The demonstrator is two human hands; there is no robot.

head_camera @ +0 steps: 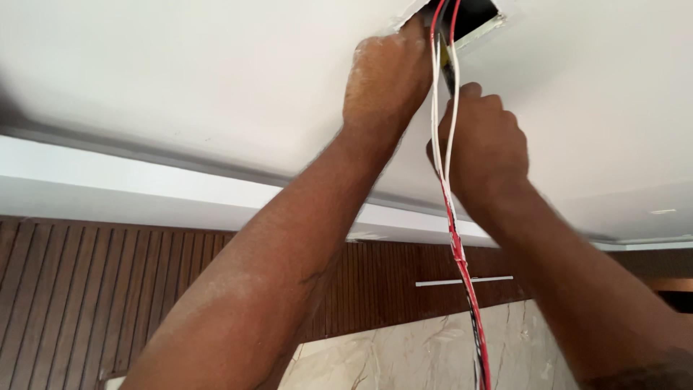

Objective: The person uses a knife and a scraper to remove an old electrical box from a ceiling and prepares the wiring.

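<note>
My left hand (386,76) is raised to the white ceiling (216,79), its fingers pressed up against the edge of the dark cut-out hole (473,16) there; the fingertips are tucked at the rim, so I cannot tell whether they are curled around anything or only resting on the plaster. My right hand (482,144) sits just below and to the right of the hole, closed in a fist around a dark tool handle (448,71) that points up toward the opening (only a short stretch of it shows above my knuckles). A bundle of red and white wires (442,123) hangs down out of the hole, passing between my two hands and across the front of my right wrist, then dropping on past the bottom of the view. Behind my arms run a white cornice band (108,180), dark ribbed wood panelling (86,289) and a pale marble-patterned slab (404,354).
</note>
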